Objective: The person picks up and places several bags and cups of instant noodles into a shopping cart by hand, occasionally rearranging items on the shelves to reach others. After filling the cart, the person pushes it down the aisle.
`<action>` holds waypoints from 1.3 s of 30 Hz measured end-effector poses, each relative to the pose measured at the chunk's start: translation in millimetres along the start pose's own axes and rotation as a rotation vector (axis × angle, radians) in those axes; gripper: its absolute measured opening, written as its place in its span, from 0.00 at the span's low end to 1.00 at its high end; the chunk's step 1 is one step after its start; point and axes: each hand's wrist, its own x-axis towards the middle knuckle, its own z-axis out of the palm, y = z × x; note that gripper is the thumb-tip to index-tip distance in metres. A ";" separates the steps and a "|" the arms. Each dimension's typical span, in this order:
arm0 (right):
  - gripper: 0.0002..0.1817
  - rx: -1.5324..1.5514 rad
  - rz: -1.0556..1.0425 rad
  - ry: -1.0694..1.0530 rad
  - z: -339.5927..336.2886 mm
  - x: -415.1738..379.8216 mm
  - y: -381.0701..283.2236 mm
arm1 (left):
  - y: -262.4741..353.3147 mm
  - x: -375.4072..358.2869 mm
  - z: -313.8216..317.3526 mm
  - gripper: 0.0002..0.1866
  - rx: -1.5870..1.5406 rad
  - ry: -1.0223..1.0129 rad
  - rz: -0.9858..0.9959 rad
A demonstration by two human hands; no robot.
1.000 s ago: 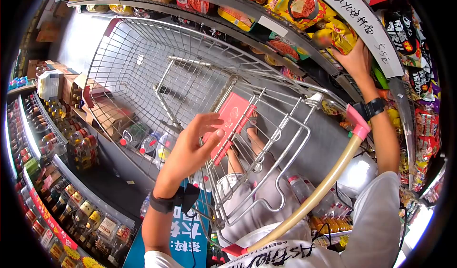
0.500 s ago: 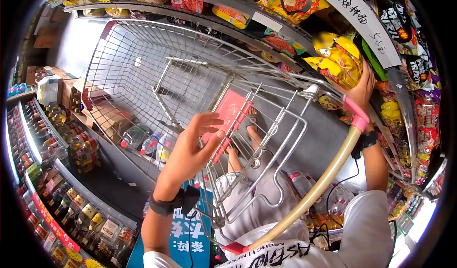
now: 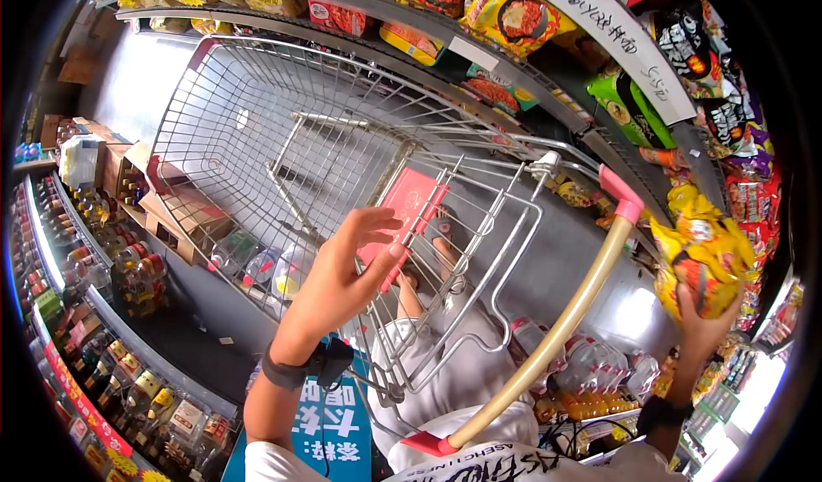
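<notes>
My right hand [image 3: 709, 321] grips a yellow noodle packet [image 3: 702, 246] from below, out to the right beside the shelf. Crinkled film covers the packet, with a reddish food picture on its side. Over the near end of the wire shopping cart [image 3: 257, 122], my left hand [image 3: 342, 264] hovers with its fingers apart and nothing in it. Below the left fingers is the cart's red plastic panel [image 3: 409, 204]. The cart's cream handle bar [image 3: 548, 345] with pink end pieces crosses in front of me. Only bare wire shows inside the basket.
Shelves of noodle packets [image 3: 522, 20] curve along the far side and the right. A green packet [image 3: 629, 110] lies behind a handwritten price strip [image 3: 612, 37]. Shelves of bottles [image 3: 128, 366] run along the left, near cardboard boxes [image 3: 184, 217]. Bottled drinks [image 3: 591, 366] stand beside my legs.
My right hand has drawn the yellow noodle packet away from the shelf, down and to the right. The green packet behind it now shows. My left hand stays over the cart.
</notes>
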 end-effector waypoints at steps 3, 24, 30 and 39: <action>0.48 0.143 0.064 -0.040 -35.9 15.8 -42.7 | -0.5 -5.3 -3.9 0.21 -0.025 0.004 0.003; 0.54 0.116 -0.945 -1.369 402.2 -64.5 -326.5 | -67.7 -37.8 -55.3 0.52 -0.706 0.682 -0.483; 0.27 0.238 -0.875 -1.225 319.0 15.0 -304.6 | -60.6 -37.0 -53.1 0.51 -0.777 0.635 -0.432; 0.38 -0.020 -0.552 -0.505 296.5 177.9 -185.3 | -57.3 -5.0 -49.9 0.39 -0.704 0.563 -0.430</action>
